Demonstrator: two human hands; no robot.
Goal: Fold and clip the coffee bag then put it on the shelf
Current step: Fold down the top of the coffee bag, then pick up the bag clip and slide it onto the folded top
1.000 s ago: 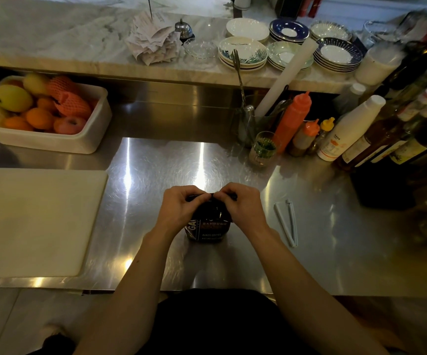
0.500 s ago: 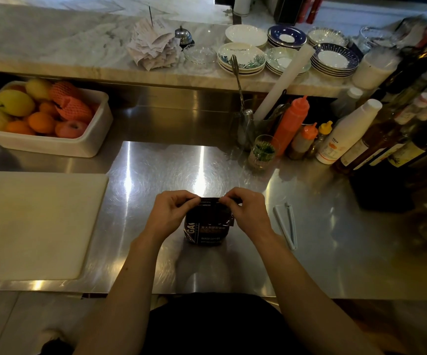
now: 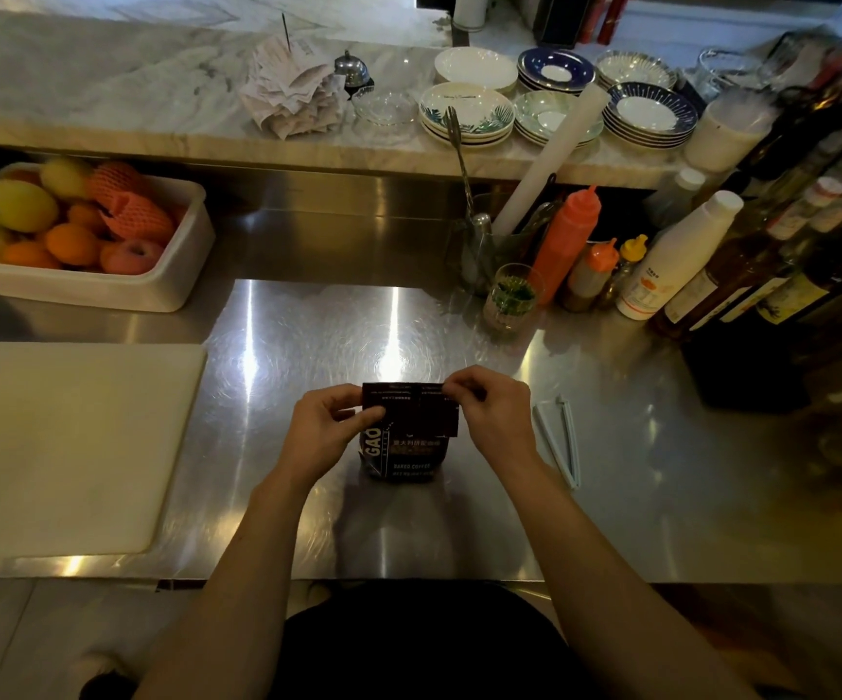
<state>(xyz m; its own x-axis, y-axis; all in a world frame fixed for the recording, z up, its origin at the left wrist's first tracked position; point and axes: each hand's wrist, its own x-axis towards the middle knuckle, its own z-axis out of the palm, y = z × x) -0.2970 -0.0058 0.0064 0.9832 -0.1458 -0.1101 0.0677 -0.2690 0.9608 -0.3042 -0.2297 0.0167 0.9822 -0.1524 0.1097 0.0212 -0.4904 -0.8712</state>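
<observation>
Far left on the steel counter [image 3: 308, 325] lies a pale, matte cutting board [image 3: 65, 447], a flat rectangle with rounded corners. Behind it sits a white plastic tub [image 3: 166, 285], smooth-walled and oblong, heaped with apples and oranges, some in orange foam netting.

The counter itself is brushed metal, swirled with fine scratches that catch two long streaks of light. In the middle of it stands the coffee bag [image 3: 406, 449], dark and glossy with pale lettering, its base on the steel and its top flattened into a stiff band. The left hand [image 3: 325, 429] pinches the band's left end between thumb and curled fingers, closed tight on the foil. The right hand [image 3: 492, 421] grips the right end the same way, fingertips folded over the upper edge (both hold only the bag).

Just right of the right hand, lying flat on the counter and touched by nobody, is the bag clip [image 3: 560, 442]: two slim pale plastic bars splayed in a narrow V.

Farther back stands a ribbed glass [image 3: 512, 300] with something green inside, then an orange squeeze bottle [image 3: 565, 240] with a pointed cap, a white bottle [image 3: 671, 260], and dark glass bottles crowding the right edge. On the marble ledge [image 3: 106, 93] above are stacked patterned plates [image 3: 467, 113].
</observation>
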